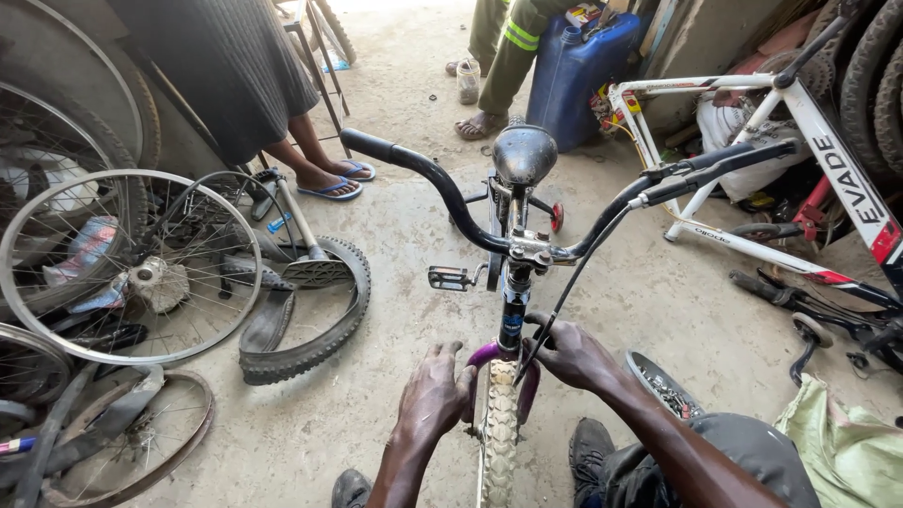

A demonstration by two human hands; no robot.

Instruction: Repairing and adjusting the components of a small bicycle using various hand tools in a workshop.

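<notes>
Nearest in, a small bicycle (pixel 513 282) stands nose-first between the knees, its knobby front tyre (pixel 499 437) and purple fork (pixel 489 356) pinched from both sides: left hand (pixel 431 395) curled shut against the fork's left leg, right hand (pixel 574 356) closed on the fork's right shoulder with the thin black brake cable (pixel 574 282) running up from its fingers. Rigid and fairly heavy, I'd judge it steadiest held at the fork crown, while the cable is limp and slips easily. Both palms face away, fingertips hidden, and the tyre's bottom is cut off.
</notes>
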